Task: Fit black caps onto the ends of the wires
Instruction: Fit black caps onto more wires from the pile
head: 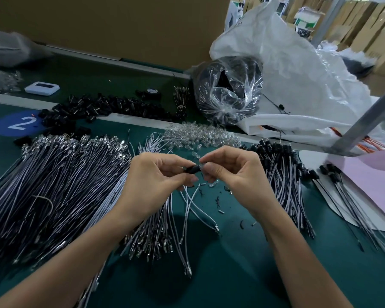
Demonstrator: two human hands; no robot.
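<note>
Black cap pinched just above the green bench — left hand clamped on one end, right hand gripping the other. Wire trailing below. Uncapped wires heaped left — capped wires right.
</note>
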